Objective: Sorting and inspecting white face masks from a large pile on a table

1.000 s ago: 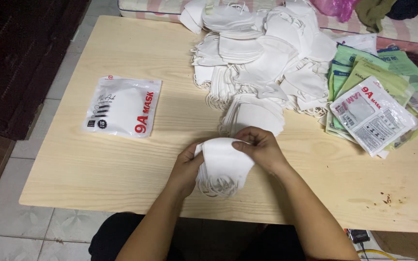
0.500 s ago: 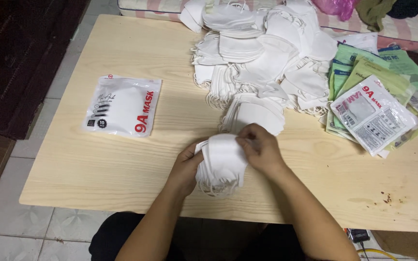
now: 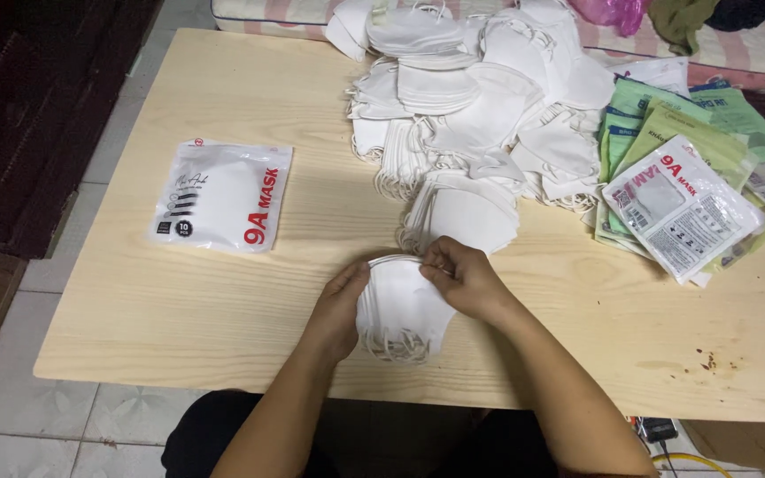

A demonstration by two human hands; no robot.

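We have a small stack of folded white masks squared up between both hands, near the front edge of the wooden table. Taking that stack as our landmark:

- Left hand cups the stack's left flank, fingers curled along the edge, closed against it.
- Right hand sits on the stack's upper right corner, thumb and fingertips pinched on the top rim.
- Just behind the stack, touching or nearly so: another fanned bundle of white masks.
- Farther behind: the big loose heap of white masks.
- Well to the left and behind: one sealed white mask pouch, lying flat.
- To the right and behind: a pile of green and white pouches.

Orientation: the stack lies flat, folded rims toward the far side of the table, ear loops trailing out toward our body at the near end. Its long axis seems to run roughly near-to-far, tilted slightly; the loops blur the near outline, so we cannot fix it closer.

Doing this well, in our judgement: keep the left palm as a fixed fence and tap the rims level with the right fingertips. Press lightly, since the soft layers will slide and fan. Keep the loops all on one end, untangled, before lifting.
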